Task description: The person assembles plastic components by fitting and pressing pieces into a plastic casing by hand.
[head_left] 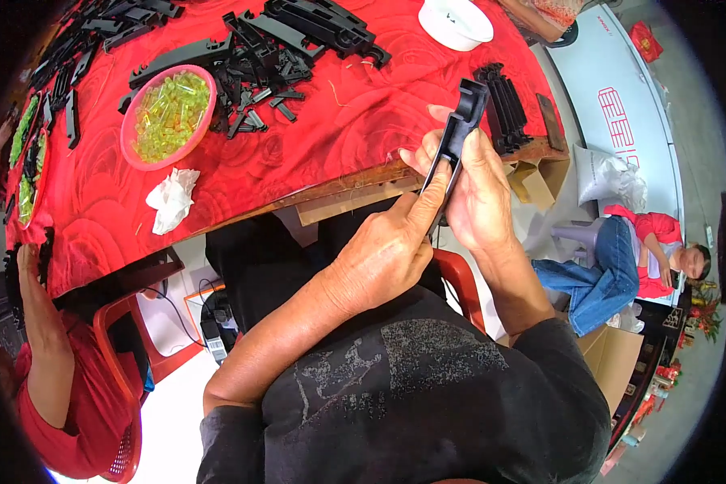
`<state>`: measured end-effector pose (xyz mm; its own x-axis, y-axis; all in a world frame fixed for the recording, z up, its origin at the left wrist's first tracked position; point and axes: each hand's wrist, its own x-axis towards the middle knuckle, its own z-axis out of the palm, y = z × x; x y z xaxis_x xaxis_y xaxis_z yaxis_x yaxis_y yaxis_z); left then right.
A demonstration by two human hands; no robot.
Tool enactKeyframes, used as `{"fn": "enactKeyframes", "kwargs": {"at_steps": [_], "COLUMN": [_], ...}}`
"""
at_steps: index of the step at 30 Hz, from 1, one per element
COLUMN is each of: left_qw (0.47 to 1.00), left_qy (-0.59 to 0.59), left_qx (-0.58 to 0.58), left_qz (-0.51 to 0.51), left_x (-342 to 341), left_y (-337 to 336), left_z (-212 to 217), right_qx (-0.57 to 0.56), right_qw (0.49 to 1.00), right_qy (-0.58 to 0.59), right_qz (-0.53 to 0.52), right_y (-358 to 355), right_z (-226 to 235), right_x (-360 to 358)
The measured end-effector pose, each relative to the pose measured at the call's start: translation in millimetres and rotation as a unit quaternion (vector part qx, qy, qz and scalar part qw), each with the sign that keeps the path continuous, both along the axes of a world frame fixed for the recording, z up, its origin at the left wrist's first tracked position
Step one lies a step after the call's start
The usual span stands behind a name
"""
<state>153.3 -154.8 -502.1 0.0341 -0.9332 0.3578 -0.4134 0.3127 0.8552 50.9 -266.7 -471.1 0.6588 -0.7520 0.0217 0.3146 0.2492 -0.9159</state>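
A long, narrow black plastic housing [462,121] with an open channel is held tilted in front of me, past the table's near edge. My right hand [484,198] is closed round it, thumb along one side and fingertips behind the other. The index finger of my left hand [385,252] presses into the channel, while its other fingers curl near the housing's lower end. Whether a small piece sits under that fingertip is hidden. Beyond the housing, a stack of similar black housings [504,109] lies at the table's right side.
The table wears a red rose-patterned cloth [298,153]. On it are a pink bowl [208,121] of yellow-green clear pieces, a crumpled tissue [172,200], loose black parts [254,73] and a white bowl [457,24]. A person in red [77,403] works at left; another sits at right.
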Motion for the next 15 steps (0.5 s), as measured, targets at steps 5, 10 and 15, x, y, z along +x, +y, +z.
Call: {"fn": "enactKeyframes", "kwargs": {"at_steps": [5, 10, 15], "left_qw": [1.000, 1.000, 1.000], "left_qy": [0.001, -0.002, 0.011], "left_qx": [-0.001, 0.023, 0.003], "left_qz": [-0.005, -0.005, -0.003], "left_x": [2.1, -2.5, -0.5], "left_y": [0.6, 2.6, -1.8], "left_z": [3.6, 8.7, -4.0], "right_qx": [0.014, 0.005, 0.019], "right_qw": [1.000, 1.000, 0.999], "right_qy": [-0.003, -0.006, 0.000], "right_qz": [-0.005, 0.013, -0.028], "right_y": [1.3, 2.0, 1.4], "right_z": [-0.7, -6.1, -5.7], "right_x": [0.7, -5.7, -3.3]}}
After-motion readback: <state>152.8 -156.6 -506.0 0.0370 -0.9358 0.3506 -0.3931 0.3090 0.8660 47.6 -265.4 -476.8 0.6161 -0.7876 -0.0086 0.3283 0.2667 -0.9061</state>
